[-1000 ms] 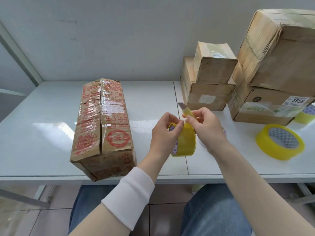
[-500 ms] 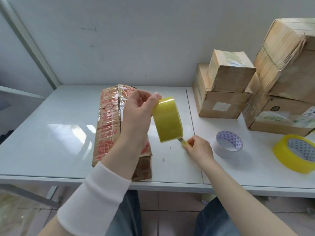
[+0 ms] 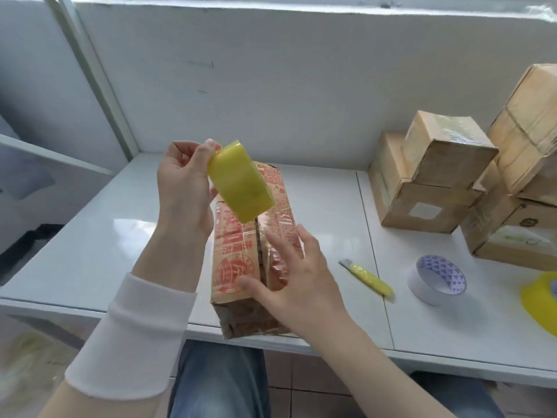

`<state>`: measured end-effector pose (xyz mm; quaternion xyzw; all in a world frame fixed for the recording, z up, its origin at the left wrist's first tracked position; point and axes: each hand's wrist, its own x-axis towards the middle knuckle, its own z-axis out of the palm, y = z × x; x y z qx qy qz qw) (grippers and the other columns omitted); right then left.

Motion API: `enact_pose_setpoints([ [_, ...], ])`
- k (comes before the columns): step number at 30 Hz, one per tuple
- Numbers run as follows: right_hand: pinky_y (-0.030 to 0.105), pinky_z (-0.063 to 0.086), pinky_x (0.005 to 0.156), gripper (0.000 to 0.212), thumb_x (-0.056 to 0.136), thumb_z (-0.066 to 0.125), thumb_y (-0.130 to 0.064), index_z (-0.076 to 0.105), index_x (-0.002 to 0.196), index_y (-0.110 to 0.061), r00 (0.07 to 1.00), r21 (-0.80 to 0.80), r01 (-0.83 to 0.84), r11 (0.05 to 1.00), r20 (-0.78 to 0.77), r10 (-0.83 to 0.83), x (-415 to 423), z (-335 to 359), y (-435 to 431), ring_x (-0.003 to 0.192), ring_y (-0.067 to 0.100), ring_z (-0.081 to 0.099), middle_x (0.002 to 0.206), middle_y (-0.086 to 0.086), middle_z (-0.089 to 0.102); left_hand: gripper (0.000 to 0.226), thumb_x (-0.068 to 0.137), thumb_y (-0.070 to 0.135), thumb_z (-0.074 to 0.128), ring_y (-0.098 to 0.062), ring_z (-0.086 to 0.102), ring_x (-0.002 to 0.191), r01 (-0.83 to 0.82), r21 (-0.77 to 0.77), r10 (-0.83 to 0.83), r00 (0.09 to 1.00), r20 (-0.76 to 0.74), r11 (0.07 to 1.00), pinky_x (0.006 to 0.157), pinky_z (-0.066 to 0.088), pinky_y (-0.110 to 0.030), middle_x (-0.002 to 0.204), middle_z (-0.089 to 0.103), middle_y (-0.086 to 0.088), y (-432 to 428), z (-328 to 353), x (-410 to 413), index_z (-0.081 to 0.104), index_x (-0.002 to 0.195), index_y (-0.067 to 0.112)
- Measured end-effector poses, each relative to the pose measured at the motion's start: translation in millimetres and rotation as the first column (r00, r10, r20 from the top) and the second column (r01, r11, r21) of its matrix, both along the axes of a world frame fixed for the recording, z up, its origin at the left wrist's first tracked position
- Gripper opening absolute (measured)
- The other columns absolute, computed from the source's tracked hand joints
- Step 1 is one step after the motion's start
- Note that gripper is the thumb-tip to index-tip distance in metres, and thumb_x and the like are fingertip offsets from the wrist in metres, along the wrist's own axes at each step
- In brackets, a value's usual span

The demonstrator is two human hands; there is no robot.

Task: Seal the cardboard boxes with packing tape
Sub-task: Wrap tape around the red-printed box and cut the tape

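A long cardboard box (image 3: 238,248) with red print lies lengthwise on the white table (image 3: 90,242), its near end at the front edge. My left hand (image 3: 182,188) grips a yellow roll of packing tape (image 3: 241,182) and holds it up above the box's far half. My right hand (image 3: 289,279) hovers over the box's near right side with straight, spread fingers, holding nothing. A small yellow utility knife (image 3: 369,277) lies on the table to the right of the box.
A white tape roll with a blue patterned core (image 3: 437,280) and another yellow roll (image 3: 542,300) sit at the right. Stacked cardboard boxes (image 3: 428,182) fill the back right corner. A wall runs behind the table, and my knees are under its front edge.
My right hand has set the yellow knife down on the table and moved left over the box. My left hand has lifted the tape roll higher.
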<state>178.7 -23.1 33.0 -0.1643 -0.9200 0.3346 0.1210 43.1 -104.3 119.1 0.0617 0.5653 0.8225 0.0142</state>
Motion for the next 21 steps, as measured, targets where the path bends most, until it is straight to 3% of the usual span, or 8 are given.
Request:
enact_pose_setpoints([
  [5, 0.037, 0.033, 0.108, 0.078, 0.070, 0.057, -0.071, 0.030, 0.139, -0.048, 0.995, 0.026, -0.065, 0.998, 0.076, 0.063, -7.9, -9.5, 9.9, 0.138, 0.011, 0.019, 0.147, -0.023, 0.001, 0.025, 0.089, 0.013, 0.061, -0.008, 0.052, 0.069, -0.030, -0.002, 0.030, 0.999, 0.015, 1.000, 0.057, 0.047, -0.024, 0.080, 0.055, 0.001, -14.6, -4.9, -8.3, 0.046, 0.071, 0.021],
  [8, 0.035, 0.032, 0.112, 0.075, 0.065, 0.064, -0.065, 0.040, 0.134, -0.047, 0.976, -0.076, -0.174, 0.982, 0.121, 0.183, -7.5, 2.4, 46.0, 0.138, 0.010, 0.023, 0.149, -0.019, 0.007, 0.024, 0.090, 0.013, 0.060, -0.004, 0.053, 0.062, -0.015, 0.005, 0.015, 0.999, 0.029, 1.000, 0.058, 0.046, -0.025, 0.071, 0.058, 0.007, -14.4, -8.6, -6.5, 0.046, 0.072, 0.020],
  [13, 0.012, 0.031, 0.103, 0.065, 0.057, 0.073, -0.052, 0.049, 0.116, -0.057, 0.905, -0.162, -0.341, 0.926, 0.211, 0.370, -0.6, 27.3, 93.8, 0.132, -0.001, 0.025, 0.145, -0.023, 0.017, 0.023, 0.089, 0.013, 0.061, -0.004, 0.050, 0.057, 0.024, -0.009, -0.024, 0.999, 0.044, 1.000, 0.059, 0.042, -0.027, 0.071, 0.053, 0.004, -6.0, -13.6, 0.5, 0.046, 0.072, 0.020],
  [15, 0.013, 0.032, 0.104, 0.071, 0.055, 0.074, -0.052, 0.049, 0.121, -0.053, 0.902, -0.156, -0.339, 0.928, 0.228, 0.368, 0.1, 30.5, 95.2, 0.134, -0.001, 0.023, 0.146, -0.022, 0.018, 0.023, 0.090, 0.013, 0.061, -0.006, 0.049, 0.059, 0.038, -0.024, -0.037, 0.998, 0.045, 0.999, 0.056, 0.043, -0.026, 0.071, 0.051, 0.003, -0.9, -15.2, 3.8, 0.047, 0.072, 0.019],
  [17, 0.020, 0.029, 0.110, 0.084, 0.054, 0.071, -0.058, 0.039, 0.130, -0.049, 0.928, -0.121, -0.315, 0.941, 0.171, 0.332, 1.5, 33.3, 87.3, 0.140, 0.003, 0.016, 0.148, -0.019, 0.019, 0.023, 0.090, 0.014, 0.062, -0.007, 0.048, 0.058, 0.055, -0.034, -0.054, 0.998, 0.042, 0.998, 0.053, 0.043, -0.025, 0.071, 0.048, 0.003, 5.1, -16.7, 7.7, 0.047, 0.073, 0.018],
  [19, 0.005, 0.021, 0.105, 0.085, 0.056, 0.068, -0.066, 0.033, 0.131, -0.047, 0.959, -0.027, -0.282, 0.959, -0.024, 0.282, 0.2, 39.2, 70.7, 0.141, 0.002, 0.010, 0.146, -0.020, 0.026, 0.021, 0.089, 0.016, 0.063, -0.007, 0.049, 0.060, 0.062, -0.045, -0.060, 0.997, 0.051, 0.997, 0.056, 0.046, -0.027, 0.073, 0.047, 0.002, 12.2, -17.1, 12.7, 0.047, 0.075, 0.018],
  [21, 0.000, 0.016, 0.098, 0.068, 0.064, 0.067, -0.065, 0.045, 0.122, -0.039, 0.941, 0.076, -0.219, 0.973, -0.248, 0.231, -3.8, 43.5, 53.5, 0.133, 0.003, 0.022, 0.132, -0.026, 0.037, 0.019, 0.088, 0.017, 0.065, -0.011, 0.051, 0.068, 0.062, -0.066, -0.057, 0.996, 0.068, 0.996, 0.063, 0.048, -0.033, 0.080, 0.048, 0.000, 20.4, -16.7, 17.6, 0.048, 0.079, 0.018],
])
